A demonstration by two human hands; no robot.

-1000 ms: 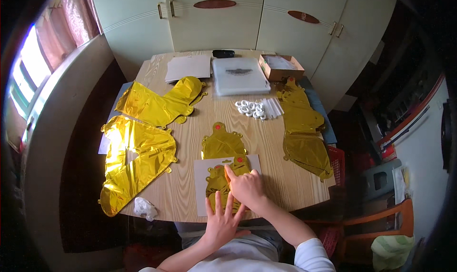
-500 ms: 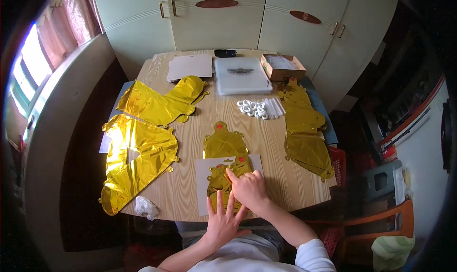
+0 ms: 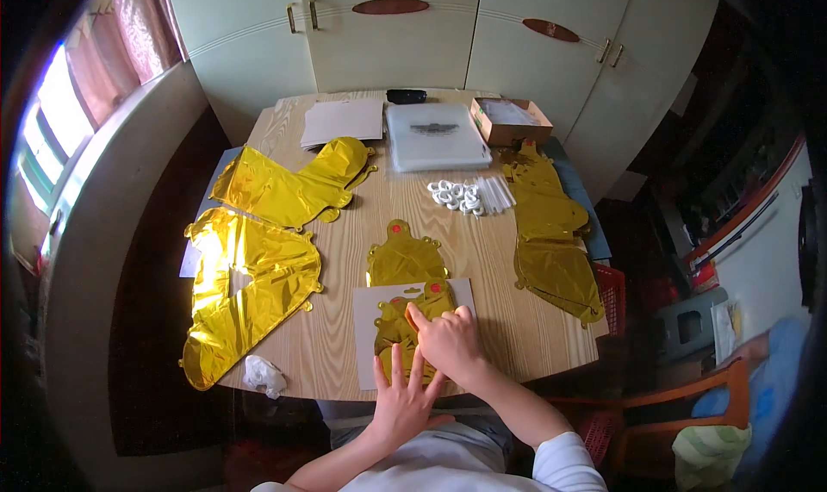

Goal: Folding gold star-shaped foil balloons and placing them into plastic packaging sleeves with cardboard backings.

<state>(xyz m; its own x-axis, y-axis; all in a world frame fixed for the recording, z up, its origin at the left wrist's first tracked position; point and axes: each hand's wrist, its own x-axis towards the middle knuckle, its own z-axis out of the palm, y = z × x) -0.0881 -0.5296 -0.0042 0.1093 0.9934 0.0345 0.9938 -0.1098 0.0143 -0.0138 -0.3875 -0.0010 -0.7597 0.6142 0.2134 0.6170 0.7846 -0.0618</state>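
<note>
Plainly, our two hands work close beside each other at the near edge of the table (image 3: 491, 264). Our left hand (image 3: 403, 407) lies flat with its fingers spread, fingertips over the lower part of a folded gold foil piece (image 3: 392, 328). Our right hand (image 3: 450, 344) is just beyond it, index finger stretched out over the same foil, the other fingers curled; we cannot tell whether they grip anything. That foil lies on a pale grey card (image 3: 366, 315) in front of us.

Just past the card we see a gold foil shape (image 3: 405, 259) with a red spot at its top. More gold foil balloons (image 3: 250, 259) spread along our left, near a crumpled white tissue (image 3: 264, 376), while darker gold foil (image 3: 551, 212) runs down our right. Farther out we have white rings (image 3: 455, 197) beside clear tubes (image 3: 495, 196), then stacked cards (image 3: 343, 121), clear plastic bags (image 3: 437, 143) and an open cardboard box (image 3: 512, 123).
</note>
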